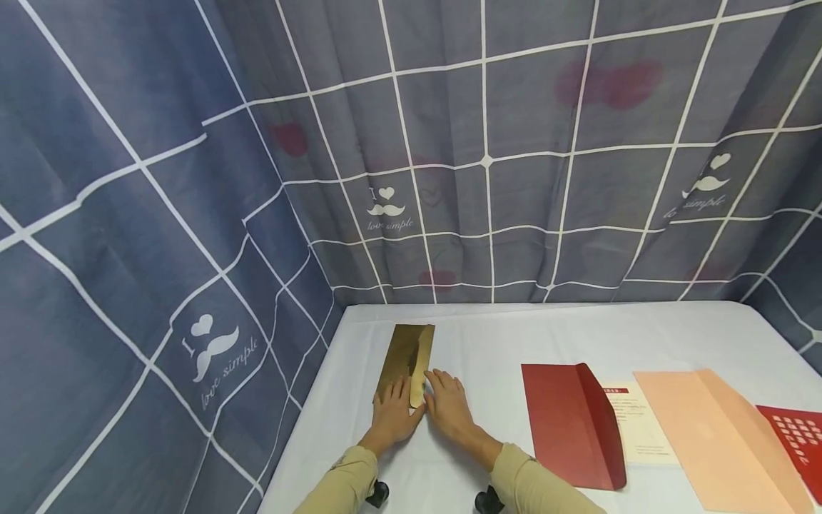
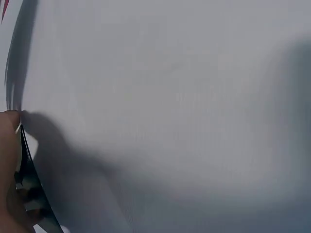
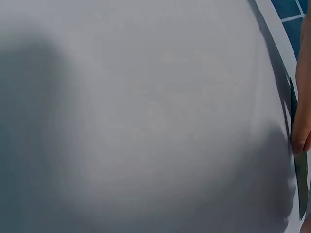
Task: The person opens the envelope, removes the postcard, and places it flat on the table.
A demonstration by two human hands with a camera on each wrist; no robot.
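A shiny gold envelope point(image 1: 399, 350) lies on the white table at the left, its long flap point(image 1: 421, 357) along the right side. My left hand point(image 1: 394, 417) rests with extended fingers on the envelope's near part. Close against the flap's right edge is my right hand point(image 1: 451, 407), its fingertips touching there and its thumb near the lower corner. Only part of the left hand point(image 2: 8, 179) shows in the left wrist view, over the dark, reflective envelope edge point(image 2: 35, 191). At the right border of the right wrist view, a fingertip of the right hand point(image 3: 303, 116) meets the envelope point(image 3: 302, 182).
To the right lie a dark red envelope point(image 1: 561, 428) with its flap raised, a cream printed card point(image 1: 642, 428), a peach envelope point(image 1: 713, 442) and a red printed card point(image 1: 796, 435). Grey-blue checked curtains point(image 1: 449, 207) enclose the white table point(image 1: 488, 335) at the back and left.
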